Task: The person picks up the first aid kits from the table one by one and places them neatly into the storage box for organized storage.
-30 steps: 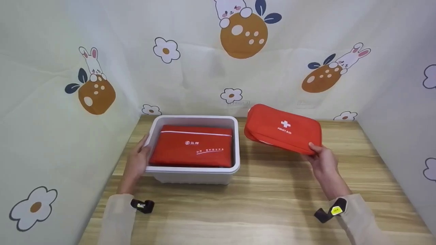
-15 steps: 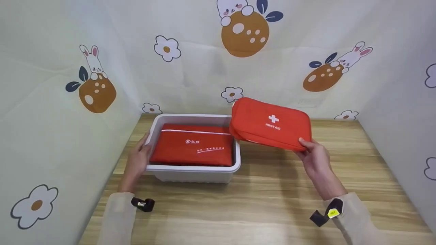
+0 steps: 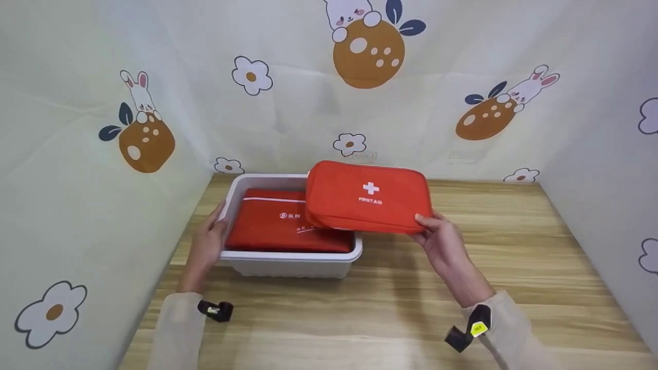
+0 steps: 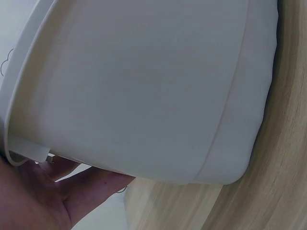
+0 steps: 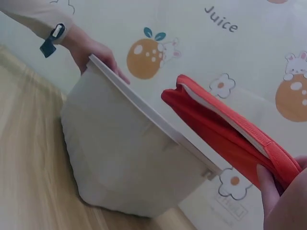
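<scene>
A red first aid pouch (image 3: 367, 198) with a white cross hangs over the right part of a light grey plastic tub (image 3: 293, 267). My right hand (image 3: 444, 246) pinches the pouch by its near right corner, thumb on top. In the right wrist view the pouch's zip (image 5: 225, 117) is partly undone and its edge gapes. Inside the tub lies a flat red bag (image 3: 277, 226) with white lettering; the pouch hides its right part. My left hand (image 3: 205, 241) grips the tub's left rim, as the left wrist view also shows, with fingers against the tub's outer wall (image 4: 144, 96).
The tub stands on a wood-grain table (image 3: 318, 318), close to the back. A pale curtain (image 3: 288, 113) printed with rabbits, oranges and flowers encloses the table at the back and both sides.
My right hand has carried the first aid pouch leftward, from beside the tub to over its right part. My left hand and the tub have stayed in place.
</scene>
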### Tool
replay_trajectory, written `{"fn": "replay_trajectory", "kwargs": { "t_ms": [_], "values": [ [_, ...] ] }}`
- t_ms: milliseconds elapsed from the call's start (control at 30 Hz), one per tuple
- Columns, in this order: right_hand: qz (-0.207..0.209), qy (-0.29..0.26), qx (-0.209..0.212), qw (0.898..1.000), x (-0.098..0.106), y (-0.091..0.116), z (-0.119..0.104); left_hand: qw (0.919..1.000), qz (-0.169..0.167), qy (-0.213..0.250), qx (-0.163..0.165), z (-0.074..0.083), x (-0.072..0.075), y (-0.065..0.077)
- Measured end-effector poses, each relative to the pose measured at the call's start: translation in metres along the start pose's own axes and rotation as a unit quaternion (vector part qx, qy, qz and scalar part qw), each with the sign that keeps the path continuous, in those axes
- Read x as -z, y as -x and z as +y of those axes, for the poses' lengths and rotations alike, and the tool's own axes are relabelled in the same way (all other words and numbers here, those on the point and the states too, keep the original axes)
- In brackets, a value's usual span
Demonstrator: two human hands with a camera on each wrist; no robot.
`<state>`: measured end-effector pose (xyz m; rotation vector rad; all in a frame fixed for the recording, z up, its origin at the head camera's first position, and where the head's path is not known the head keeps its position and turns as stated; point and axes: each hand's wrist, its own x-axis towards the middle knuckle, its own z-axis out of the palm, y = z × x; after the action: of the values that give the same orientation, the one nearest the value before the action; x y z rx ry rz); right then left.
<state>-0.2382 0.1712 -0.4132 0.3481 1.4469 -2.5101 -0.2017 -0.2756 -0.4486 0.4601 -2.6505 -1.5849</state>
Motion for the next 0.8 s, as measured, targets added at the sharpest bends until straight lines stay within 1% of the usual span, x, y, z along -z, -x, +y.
{"fn": "replay_trajectory", "kwargs": {
  "t_ms": [167, 233, 400, 533, 667, 800],
  "values": [
    [-0.021, 0.002, 0.001, 1.000, -0.016, -0.001, 0.012, 0.9999, 0.013, 0.000, -0.009, 0.000, 0.000, 0.000],
    [-0.027, 0.001, 0.002, 1.000, -0.023, 0.000, 0.017, 0.9999, 0.010, -0.003, -0.007, 0.000, 0.000, 0.000],
    [-0.037, 0.001, 0.000, 0.999, -0.039, 0.002, 0.027, 1.0000, 0.001, 0.004, -0.003, 0.000, 0.001, 0.001],
    [-0.046, -0.001, 0.001, 0.999, -0.051, 0.004, 0.035, 0.9999, 0.000, 0.009, -0.006, 0.000, 0.001, 0.000],
    [-0.060, -0.002, -0.001, 0.998, -0.060, 0.006, 0.042, 0.9999, -0.007, 0.011, -0.005, 0.001, 0.001, -0.001],
    [-0.078, 0.005, -0.013, 0.997, -0.068, 0.007, 0.048, 0.9999, -0.008, 0.007, -0.008, 0.001, 0.002, -0.001]
  ]
}}
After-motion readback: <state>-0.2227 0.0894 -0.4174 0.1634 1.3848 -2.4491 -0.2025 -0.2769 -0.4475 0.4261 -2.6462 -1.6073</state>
